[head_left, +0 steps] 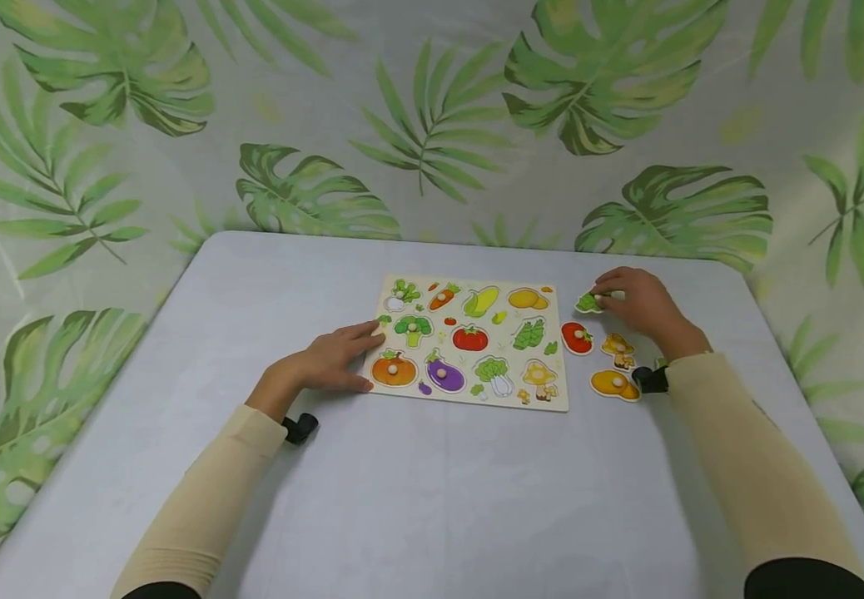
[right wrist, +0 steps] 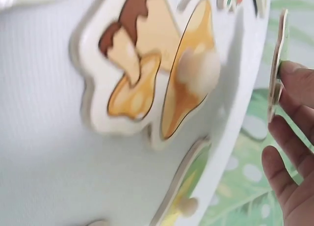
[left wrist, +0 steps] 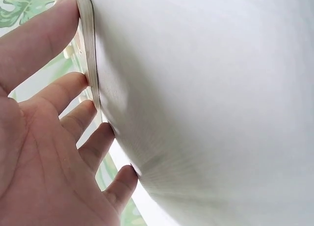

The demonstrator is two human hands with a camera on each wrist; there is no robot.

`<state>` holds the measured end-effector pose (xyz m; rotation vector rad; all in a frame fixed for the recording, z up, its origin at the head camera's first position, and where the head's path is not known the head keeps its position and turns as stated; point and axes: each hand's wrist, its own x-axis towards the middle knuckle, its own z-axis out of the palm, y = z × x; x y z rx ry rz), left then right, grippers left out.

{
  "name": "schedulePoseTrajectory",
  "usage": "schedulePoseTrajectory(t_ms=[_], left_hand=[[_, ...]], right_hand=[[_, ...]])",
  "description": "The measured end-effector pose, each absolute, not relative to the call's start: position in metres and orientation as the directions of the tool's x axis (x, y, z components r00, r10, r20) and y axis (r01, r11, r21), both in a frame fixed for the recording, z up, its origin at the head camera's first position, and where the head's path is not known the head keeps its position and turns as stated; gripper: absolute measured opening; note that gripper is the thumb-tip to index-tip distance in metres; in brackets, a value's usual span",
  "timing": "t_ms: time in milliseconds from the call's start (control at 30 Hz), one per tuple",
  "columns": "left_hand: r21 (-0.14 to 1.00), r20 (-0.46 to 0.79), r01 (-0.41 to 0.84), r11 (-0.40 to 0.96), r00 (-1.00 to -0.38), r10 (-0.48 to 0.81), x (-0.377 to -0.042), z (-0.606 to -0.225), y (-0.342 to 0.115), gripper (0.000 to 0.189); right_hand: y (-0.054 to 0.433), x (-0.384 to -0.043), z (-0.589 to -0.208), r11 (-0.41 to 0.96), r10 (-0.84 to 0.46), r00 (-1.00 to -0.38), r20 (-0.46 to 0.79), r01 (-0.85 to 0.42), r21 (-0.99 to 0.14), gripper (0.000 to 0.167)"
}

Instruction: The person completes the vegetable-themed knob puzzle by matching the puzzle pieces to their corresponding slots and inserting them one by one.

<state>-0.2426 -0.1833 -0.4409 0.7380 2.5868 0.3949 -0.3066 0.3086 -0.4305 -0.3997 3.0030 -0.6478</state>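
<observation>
A flat puzzle board (head_left: 503,399) with colourful vegetable pictures lies on the white table. My left hand (head_left: 336,358) spreads its fingers along the board's left side; in the left wrist view the fingertips (left wrist: 73,84) touch its edge. Beyond the board's right side, my right hand (head_left: 645,309) pinches a green leafy vegetable puzzle piece (head_left: 589,302) between thumb and fingers. That piece (right wrist: 275,64) appears nearly edge-on in the right wrist view. Close to this hand lie a tomato piece (head_left: 578,338), a mushroom piece (head_left: 618,350) and a potato piece (head_left: 613,384).
Another knobbed piece, green and yellow (right wrist: 184,187), shows in the right wrist view, mostly hidden from the head view by the right wrist. Small knobs stand on some board pictures, such as the pumpkin (head_left: 393,369). A leaf-print cloth (head_left: 432,133) hangs behind the table (head_left: 432,499).
</observation>
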Motion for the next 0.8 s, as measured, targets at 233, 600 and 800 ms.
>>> schedulePoseTrajectory(t_ms=[233,600,800], left_hand=[[0.386,-0.31,0.428,0.817,-0.774,0.552,-0.244,-0.442,-0.184,0.081],[0.404,-0.304,0.426,0.81,-0.772,0.558,-0.242,-0.442,-0.183,0.081],[0.405,-0.304,0.423,0.811,-0.774,0.556,-0.242,-0.442,-0.184,0.082]], right_hand=[[0.299,-0.302,-0.428,0.866,-0.29,-0.957,0.006,-0.265,-0.424,0.026],[0.281,-0.294,-0.429,0.834,-0.344,-0.939,-0.016,-0.297,-0.465,0.027],[0.268,-0.291,-0.427,0.811,-0.395,-0.918,-0.025,-0.336,-0.479,0.026]])
